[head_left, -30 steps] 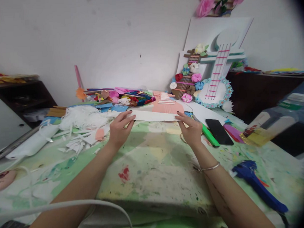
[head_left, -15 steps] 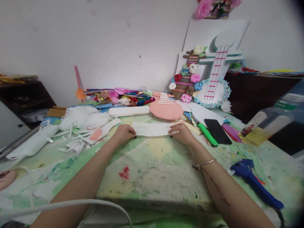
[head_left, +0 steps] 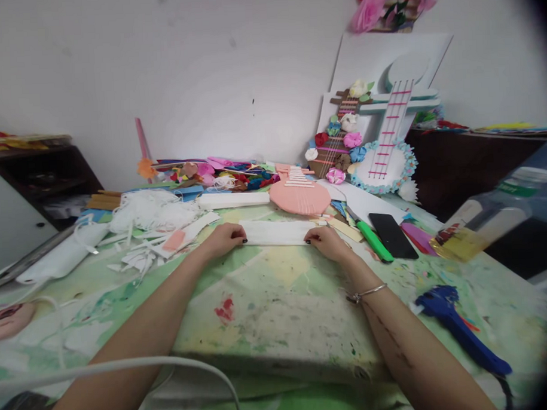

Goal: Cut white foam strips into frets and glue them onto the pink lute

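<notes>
A strip of white paper (head_left: 275,233) lies flat on the paint-stained cloth of the table, stretched between both hands. My left hand (head_left: 228,237) pinches its left end, thumb and fingers closed. At the right end my right hand (head_left: 325,240) has its fingers closed on the paper's edge. Just behind the strip rests a pink paper lute shape (head_left: 299,197) with white strips on its neck. Left of that, a long white box-like bar (head_left: 232,200) lies close to the strip.
To the right are a green utility knife (head_left: 374,241), a black phone (head_left: 393,235), a blue glue gun (head_left: 461,327) and a bottle (head_left: 493,215). White paper scraps (head_left: 138,257) and shredded white strands (head_left: 152,210) lie left. A white cable (head_left: 189,363) crosses in front. Decorated paper instruments (head_left: 384,159) lean at the back.
The fingers of my right hand have curled in from a flatter pose to grip the strip's end. The strip now looks flatter and straighter along its lower edge.
</notes>
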